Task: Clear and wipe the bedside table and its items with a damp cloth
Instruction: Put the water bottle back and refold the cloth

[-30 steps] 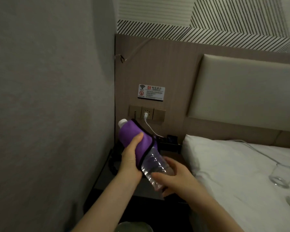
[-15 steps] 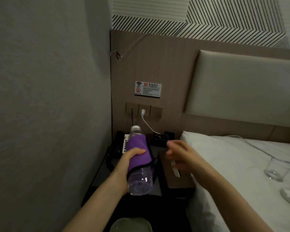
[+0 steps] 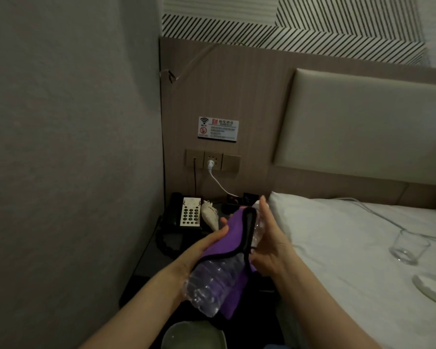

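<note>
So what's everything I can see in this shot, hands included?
clear plastic water bottle: one, see-through, held between both hands.
purple cloth with black edging: one, wrapped round the bottle.
black desk telephone with white keypad: one, on the bedside table by the wall.
empty drinking glass: one, clear, on the white bed.
white charger plug: one, in the wall socket.
wifi notice: one, white, on the wood panel.
left hand: holds cloth and bottle.
right hand: touches the bottle.
</note>
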